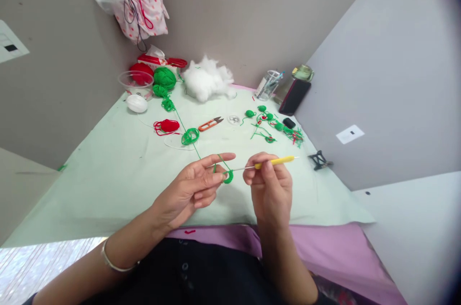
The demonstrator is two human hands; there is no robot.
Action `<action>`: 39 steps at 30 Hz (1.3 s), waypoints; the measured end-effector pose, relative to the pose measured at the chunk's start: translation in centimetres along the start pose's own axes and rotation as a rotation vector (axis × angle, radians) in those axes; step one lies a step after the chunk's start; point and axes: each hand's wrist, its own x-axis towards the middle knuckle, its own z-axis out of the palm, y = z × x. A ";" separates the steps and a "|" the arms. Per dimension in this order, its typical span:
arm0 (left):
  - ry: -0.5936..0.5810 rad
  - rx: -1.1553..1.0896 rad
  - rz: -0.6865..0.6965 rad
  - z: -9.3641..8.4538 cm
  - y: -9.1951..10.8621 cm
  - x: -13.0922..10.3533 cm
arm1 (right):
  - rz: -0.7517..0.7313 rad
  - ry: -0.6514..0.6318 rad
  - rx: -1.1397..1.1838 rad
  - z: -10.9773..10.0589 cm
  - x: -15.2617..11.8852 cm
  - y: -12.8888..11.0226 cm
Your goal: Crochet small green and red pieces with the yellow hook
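Observation:
Between thumb and fingers, my left hand [198,185] pinches a small curved green crochet piece [228,177]. Green yarn [196,149] passes over its outstretched index finger and trails back to a loose coil of green yarn [190,136] on the table. My right hand [270,185] is closed around the yellow handle of a crochet hook [275,162]. The hook's thin metal shaft points left, and its tip meets the green piece; the exact loop there is too small to make out. Both hands are held above the front part of the table.
Orange thread snips [211,124] and a bundle of red yarn [168,126] lie beyond my hands. White stuffing [208,79] and a green yarn ball [164,78] sit at the back. Small green crocheted pieces [278,126], a phone [294,97] and a clear cup [268,85] are at right.

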 end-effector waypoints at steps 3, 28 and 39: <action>0.014 0.038 0.043 -0.1 0.0 0.0 | 0.098 0.010 0.030 -0.3 0.2 0.1; 0.093 0.088 0.149 -0.1 -0.8 0.1 | -0.818 -0.349 -1.005 -1.0 -2.3 0.4; 0.178 0.201 0.235 0.1 -1.0 0.4 | -0.302 -0.131 -0.382 0.2 -1.5 1.0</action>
